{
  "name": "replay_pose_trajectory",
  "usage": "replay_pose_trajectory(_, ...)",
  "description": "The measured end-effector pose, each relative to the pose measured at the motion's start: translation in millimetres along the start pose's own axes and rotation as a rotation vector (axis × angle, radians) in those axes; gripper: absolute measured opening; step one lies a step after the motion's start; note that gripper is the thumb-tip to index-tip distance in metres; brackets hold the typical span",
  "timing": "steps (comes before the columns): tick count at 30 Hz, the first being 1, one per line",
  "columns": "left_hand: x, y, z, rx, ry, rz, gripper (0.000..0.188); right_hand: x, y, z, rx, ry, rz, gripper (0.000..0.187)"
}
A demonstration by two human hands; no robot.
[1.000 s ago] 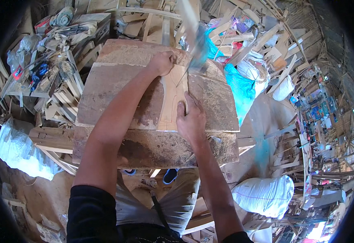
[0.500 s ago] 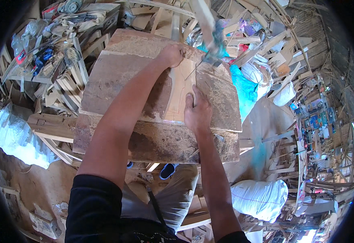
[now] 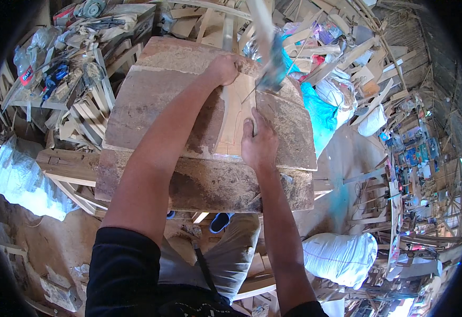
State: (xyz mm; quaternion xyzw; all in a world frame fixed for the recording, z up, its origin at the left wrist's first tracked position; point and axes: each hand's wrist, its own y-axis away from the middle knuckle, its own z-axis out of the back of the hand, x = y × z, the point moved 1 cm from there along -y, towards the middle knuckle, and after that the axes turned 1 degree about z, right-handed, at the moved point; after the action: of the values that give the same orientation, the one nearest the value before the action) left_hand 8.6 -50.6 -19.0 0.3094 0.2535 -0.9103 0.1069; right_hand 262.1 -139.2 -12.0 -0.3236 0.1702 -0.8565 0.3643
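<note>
A flat, pale wooden board (image 3: 231,124) with curved sides and thin drawn lines lies on the worn brown worktable. At its far end, my left hand (image 3: 223,70) is closed on the left edge, with the fingertips partly hidden. My right hand (image 3: 260,140) grips the right edge nearer to me, its thumb on top and fingers along the side. Between the hands, a thin blade (image 3: 250,95) meets the board's surface. Just above and right of it hangs a blurred, dusty machine part (image 3: 272,66) on a pale upright arm.
Sawdust coats the worktable (image 3: 151,119). A cluttered side bench (image 3: 46,98) at left holds tools and a bottle. Wood offcuts (image 3: 366,68) and a turquoise sheet (image 3: 318,116) lie beyond at right. A stuffed white sack (image 3: 342,259) stands near my right forearm.
The board and my right hand have shifted very slightly away from me. My left hand keeps its hold at the far end.
</note>
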Motion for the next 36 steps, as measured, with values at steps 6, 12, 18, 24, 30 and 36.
replay_pose_trajectory(6,9.7,-8.3,-9.5,-0.011,-0.069,0.015,0.027,-2.4,-2.9,-3.0,0.031,0.006,-0.027,0.04)
replay_pose_trajectory(12,15.4,-12.7,-9.5,0.005,-0.055,0.011,0.027,-5.7,-5.3,-5.6,0.018,-0.015,0.014,0.039)
replay_pose_trajectory(18,16.2,-12.6,-9.2,-0.014,-0.019,0.025,0.027,-4.3,-6.3,-3.8,0.038,-0.03,-0.015,0.039)
replay_pose_trajectory(24,13.3,-15.1,-9.2,0.011,-0.101,0.016,0.03,-1.8,-8.0,-2.0,0.058,0.008,-0.063,0.04)
replay_pose_trajectory(30,6.6,-14.2,-6.3,0.021,-0.061,0.046,0.03,-9.1,-10.5,-5.3,0.019,-0.009,-0.04,0.04)
replay_pose_trajectory(36,12.3,-15.1,-2.4,0.013,-0.065,0.036,0.031,-6.3,-11.7,-6.7,0.081,-0.012,-0.09,0.04)
